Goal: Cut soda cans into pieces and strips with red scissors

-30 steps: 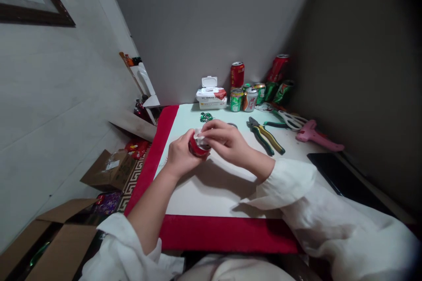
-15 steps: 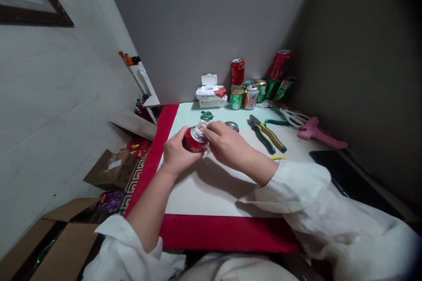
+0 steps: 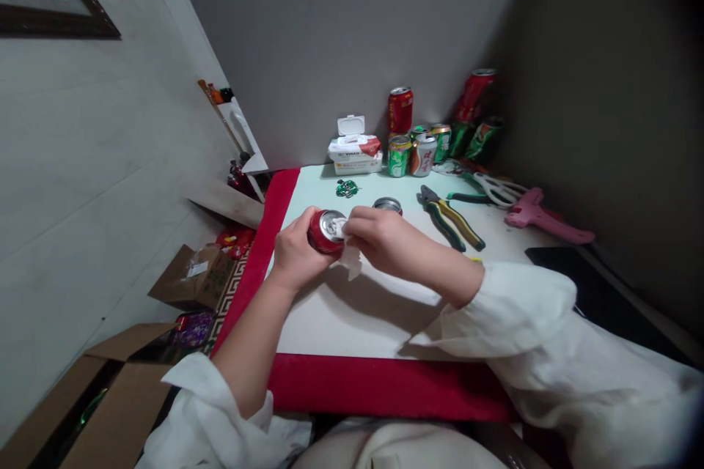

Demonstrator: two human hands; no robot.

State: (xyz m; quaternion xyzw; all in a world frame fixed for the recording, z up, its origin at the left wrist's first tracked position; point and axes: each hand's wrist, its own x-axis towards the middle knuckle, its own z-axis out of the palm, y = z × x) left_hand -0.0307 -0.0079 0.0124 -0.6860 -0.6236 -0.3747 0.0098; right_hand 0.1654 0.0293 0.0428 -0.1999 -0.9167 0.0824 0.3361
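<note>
on the near side of the wipes pack (image 3: 355, 155), the left hand (image 3: 297, 255) clasps the red can (image 3: 322, 240); the right hand (image 3: 379, 236) pinches white tissue (image 3: 353, 264) at its lid. firm hold, light pressure suit best.

The wipes pack (image 3: 355, 154) seems to read "YIBAO".

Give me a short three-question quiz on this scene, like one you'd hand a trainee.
1. Multiple choice: the right hand pinches (a) a pen, (b) a thin white sheet, (c) a spoon.
2. True or false: the left hand has a red can in its grip.
3. Short answer: what part of the white wipes pack stands open?

Key: 1. b. 2. True. 3. Its lid.
</note>
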